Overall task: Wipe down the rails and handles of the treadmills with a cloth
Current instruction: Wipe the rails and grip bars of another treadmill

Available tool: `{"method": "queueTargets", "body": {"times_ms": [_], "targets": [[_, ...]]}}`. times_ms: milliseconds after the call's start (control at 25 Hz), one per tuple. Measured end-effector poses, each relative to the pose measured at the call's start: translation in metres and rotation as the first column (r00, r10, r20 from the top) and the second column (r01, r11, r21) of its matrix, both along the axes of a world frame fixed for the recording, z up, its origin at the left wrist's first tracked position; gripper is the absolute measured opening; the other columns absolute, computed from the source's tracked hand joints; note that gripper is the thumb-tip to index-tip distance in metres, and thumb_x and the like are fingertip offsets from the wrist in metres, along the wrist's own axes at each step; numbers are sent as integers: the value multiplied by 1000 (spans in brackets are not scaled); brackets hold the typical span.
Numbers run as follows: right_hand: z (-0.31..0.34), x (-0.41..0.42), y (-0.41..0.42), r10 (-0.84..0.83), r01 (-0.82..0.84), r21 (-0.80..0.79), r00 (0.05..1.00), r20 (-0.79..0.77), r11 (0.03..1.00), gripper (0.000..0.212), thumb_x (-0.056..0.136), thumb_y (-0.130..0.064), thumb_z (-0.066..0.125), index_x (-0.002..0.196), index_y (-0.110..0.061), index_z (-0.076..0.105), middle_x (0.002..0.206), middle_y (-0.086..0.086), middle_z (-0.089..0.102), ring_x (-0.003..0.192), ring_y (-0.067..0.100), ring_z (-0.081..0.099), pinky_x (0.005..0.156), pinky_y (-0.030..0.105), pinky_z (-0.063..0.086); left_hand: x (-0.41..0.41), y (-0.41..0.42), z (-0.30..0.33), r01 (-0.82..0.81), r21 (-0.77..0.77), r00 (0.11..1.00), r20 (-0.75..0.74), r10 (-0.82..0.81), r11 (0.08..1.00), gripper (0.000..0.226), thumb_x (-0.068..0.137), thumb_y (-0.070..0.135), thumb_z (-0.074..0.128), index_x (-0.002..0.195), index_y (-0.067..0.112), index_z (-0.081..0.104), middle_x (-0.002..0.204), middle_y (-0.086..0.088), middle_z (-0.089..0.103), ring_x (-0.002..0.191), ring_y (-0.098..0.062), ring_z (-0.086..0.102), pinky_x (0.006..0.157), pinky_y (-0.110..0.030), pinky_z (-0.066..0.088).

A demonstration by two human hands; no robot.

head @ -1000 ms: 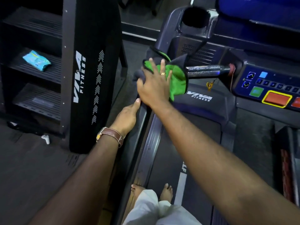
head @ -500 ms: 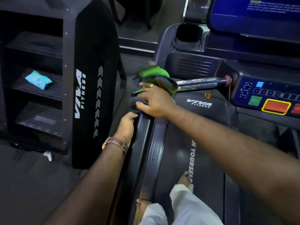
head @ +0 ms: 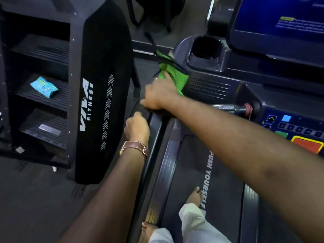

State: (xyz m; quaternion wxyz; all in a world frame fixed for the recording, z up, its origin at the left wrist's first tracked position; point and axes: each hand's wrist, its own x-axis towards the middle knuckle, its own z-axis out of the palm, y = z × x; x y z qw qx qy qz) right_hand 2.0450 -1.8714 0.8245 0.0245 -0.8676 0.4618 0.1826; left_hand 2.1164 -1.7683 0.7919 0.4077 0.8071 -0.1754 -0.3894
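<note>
Green cloth [head: 172,74] with dark trim sits at the front left corner of the treadmill, draped over the top end of the left rail [head: 154,135] where it meets the console housing, just below the cup holder [head: 206,48]. Right hand [head: 160,94] reaches across the body and presses down on the cloth, thumb out toward the left; whether the fingers curl round the cloth cannot be told, they are hidden in it and blurred. Left hand [head: 137,128] sits on the outer side of the same rail just below the right hand, fingers curled in, apparently gripping the rail edge; brown strap watch [head: 135,148] on that wrist. Silver handle bar [head: 228,107] runs from behind the right forearm to the console, red band at its end. Control panel [head: 296,130] with blue, green and orange buttons at right, blue screen [head: 280,23] above it. Belt [head: 192,172] reads PUSH YOURSELF; bare feet and white trousers at bottom. To the left stands a black VIVA FITNESS shelf unit [head: 103,85] with a light blue packet [head: 44,87] on its middle shelf
</note>
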Motion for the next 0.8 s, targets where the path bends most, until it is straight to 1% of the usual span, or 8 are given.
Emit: {"method": "queueTargets", "body": {"times_ms": [120,200,280,400,520,600,720,800], "targets": [[-44,27,-32,177,-165,446,984,16,880,51,104,-39,40,147,-12,44,151,8,45,142,22,38,113,38,25,-13,3,5,13,60,958,286,-30,998,67,100,57,22,129,5,52,124,-22,60,115,-40,54,89,-41,40],[-23,33,4,233,-189,433,971,-51,881,42,104,-29,43,137,-7,55,144,9,52,135,25,46,104,37,34,-15,8,8,-48,4,942,333,44,999,69,100,60,19,134,7,47,124,-22,60,114,-40,55,88,-41,40],[8,16,7,246,-262,329,965,88,907,32,99,-37,49,112,-16,69,125,8,66,116,27,59,85,31,39,-12,7,5,-96,-33,939,328,101,995,64,102,55,22,133,7,49,124,-22,61,115,-41,54,89,-40,39],[-6,-24,-8,-129,123,48,817,563,991,16,88,-44,54,95,-34,65,130,8,60,127,30,51,96,36,42,-10,2,-3,115,42,925,360,-122,992,58,104,48,23,121,6,60,123,-23,62,114,-41,53,92,-40,38],[-33,-16,21,-512,579,161,515,687,799,68,89,-39,55,152,-24,34,161,25,14,144,42,26,115,53,28,-10,-9,-4,372,220,839,336,-428,902,60,104,45,22,120,5,64,128,-24,59,120,-42,51,100,-43,40],[-30,-24,24,-654,601,348,418,631,719,77,97,-39,51,157,-12,12,152,33,26,132,47,41,105,48,38,-12,-24,3,405,261,832,292,-472,876,63,103,48,24,127,1,60,134,-25,55,125,-41,49,104,-42,38],[-19,-41,-10,-760,618,479,338,554,624,72,102,-43,41,152,4,20,146,28,42,130,44,47,104,47,42,-24,-43,10,388,366,798,325,-507,846,74,99,61,24,132,2,54,138,-25,51,126,-41,48,103,-42,37],[-19,-37,1,-716,627,403,389,580,667,69,101,-39,44,149,4,20,137,27,53,121,44,56,97,48,47,-29,-44,8,371,382,771,381,-510,846,71,98,60,26,128,3,56,135,-25,53,122,-44,50,101,-44,40]]}}
